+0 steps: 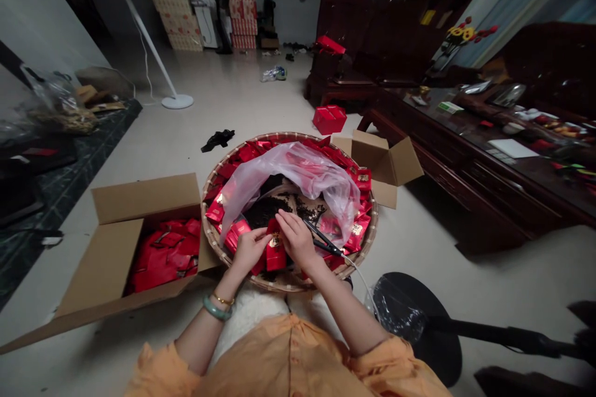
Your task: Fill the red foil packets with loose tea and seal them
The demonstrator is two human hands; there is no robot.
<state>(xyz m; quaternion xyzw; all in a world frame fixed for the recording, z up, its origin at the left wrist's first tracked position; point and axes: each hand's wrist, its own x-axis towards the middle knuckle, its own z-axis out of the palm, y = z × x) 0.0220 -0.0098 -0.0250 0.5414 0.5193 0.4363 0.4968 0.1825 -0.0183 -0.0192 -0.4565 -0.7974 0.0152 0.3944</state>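
Observation:
A small red packet [275,252] stands upright between my two hands over a round woven basket [361,251]. My left hand [250,249] pinches the packet's left side. My right hand [296,237] grips its top right edge with closed fingers. Just behind the hands a clear plastic bag [298,180] lies open, with dark loose tea [272,208] inside it. Several red packets [358,226] ring the basket around the bag. Black scissors or tongs [323,240] rest beside my right hand.
An open cardboard box [116,248] with red packets stands left of the basket, a smaller open box [386,164] behind right. A dark wooden table [488,167] runs along the right. A black fan base [419,322] sits near right, a white fan [153,56] far left.

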